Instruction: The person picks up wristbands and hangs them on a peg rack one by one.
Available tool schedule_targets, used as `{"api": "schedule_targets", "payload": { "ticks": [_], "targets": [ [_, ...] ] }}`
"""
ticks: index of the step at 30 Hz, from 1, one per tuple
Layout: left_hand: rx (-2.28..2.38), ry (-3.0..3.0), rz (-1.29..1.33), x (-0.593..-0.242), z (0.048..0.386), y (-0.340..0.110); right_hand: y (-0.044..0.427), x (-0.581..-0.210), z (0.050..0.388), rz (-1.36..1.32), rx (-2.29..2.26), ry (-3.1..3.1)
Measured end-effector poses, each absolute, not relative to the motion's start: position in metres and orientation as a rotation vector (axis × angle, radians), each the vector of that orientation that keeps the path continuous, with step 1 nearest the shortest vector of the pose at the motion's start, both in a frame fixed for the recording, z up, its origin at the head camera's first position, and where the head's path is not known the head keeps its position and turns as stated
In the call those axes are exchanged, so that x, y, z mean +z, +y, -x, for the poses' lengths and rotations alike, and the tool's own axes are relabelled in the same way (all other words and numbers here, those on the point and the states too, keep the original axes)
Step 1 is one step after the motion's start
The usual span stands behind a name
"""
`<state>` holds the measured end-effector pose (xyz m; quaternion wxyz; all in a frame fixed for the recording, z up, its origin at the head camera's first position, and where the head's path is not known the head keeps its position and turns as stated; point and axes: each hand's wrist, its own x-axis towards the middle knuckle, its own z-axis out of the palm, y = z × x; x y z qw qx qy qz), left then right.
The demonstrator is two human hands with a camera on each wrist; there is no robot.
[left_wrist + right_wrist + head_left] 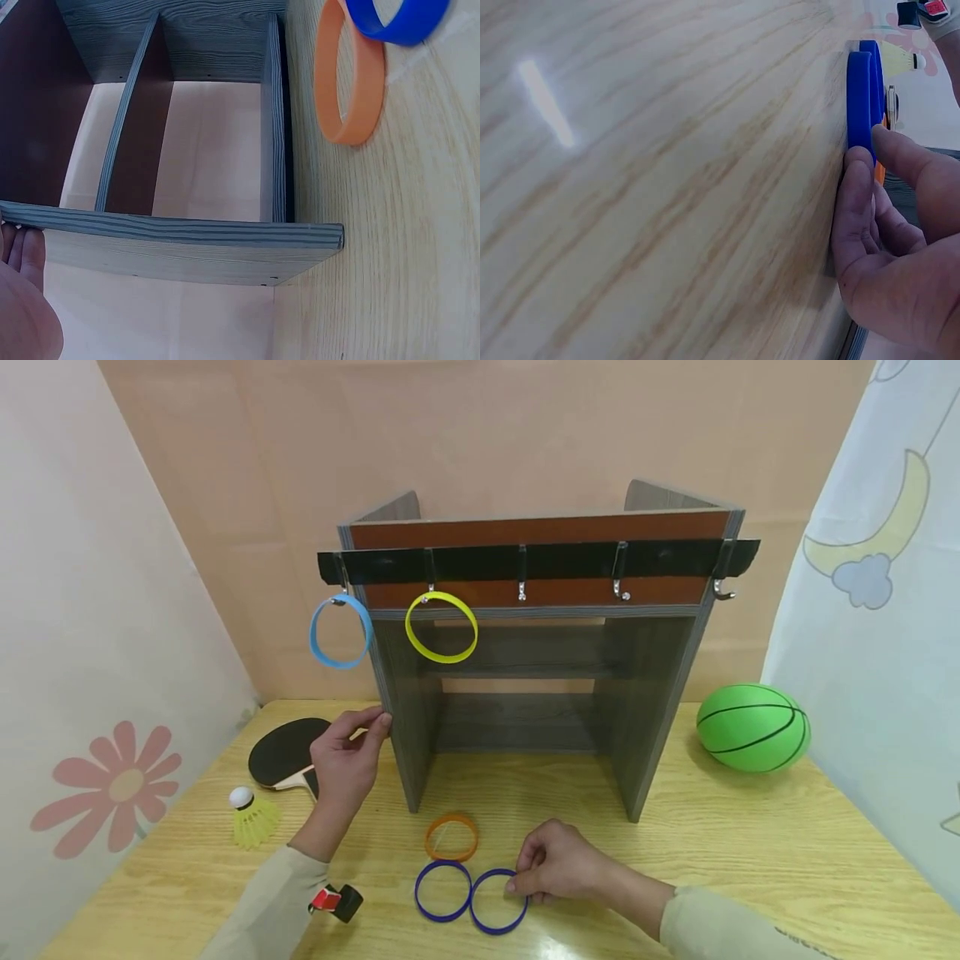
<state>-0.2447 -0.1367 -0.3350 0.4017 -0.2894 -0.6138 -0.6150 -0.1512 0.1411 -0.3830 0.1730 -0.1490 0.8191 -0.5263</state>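
My right hand (558, 864) pinches the right edge of a dark blue wristband (480, 928), thumb inside the loop. In the right wrist view this blue band (859, 97) stands out beyond the fingertips. A second dark blue wristband (417, 902) touches it on the left, and an orange wristband (452, 817) lies behind them. Against the outer left side of a grey wooden shelf (408, 727) rests my left hand (348, 756), its fingers loosely bent. Part of that hand (22, 300) shows beside the panel in the left wrist view. Light blue (315, 647) and yellow wristbands (442, 660) hang from hooks.
A black strip (480, 562) with several metal hooks crosses the shelf's front. At left lie a table tennis bat (285, 752) and a yellow shuttlecock (255, 822). A green ball (753, 727) sits at right on the wooden table (750, 835).
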Motion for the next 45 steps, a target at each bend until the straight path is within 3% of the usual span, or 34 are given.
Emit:
{"api": "schedule_targets", "payload": {
  "ticks": [33,45],
  "targets": [
    [-1.534,-1.568,0.726,-0.335,0.245,-0.136,0.159,-0.389,0.15,0.378,-1.732,2.066],
    [-1.534,-1.571,0.72,-0.335,0.244,-0.138,0.182,-0.354,0.156,0.44,-1.856,1.947]
  ]
}}
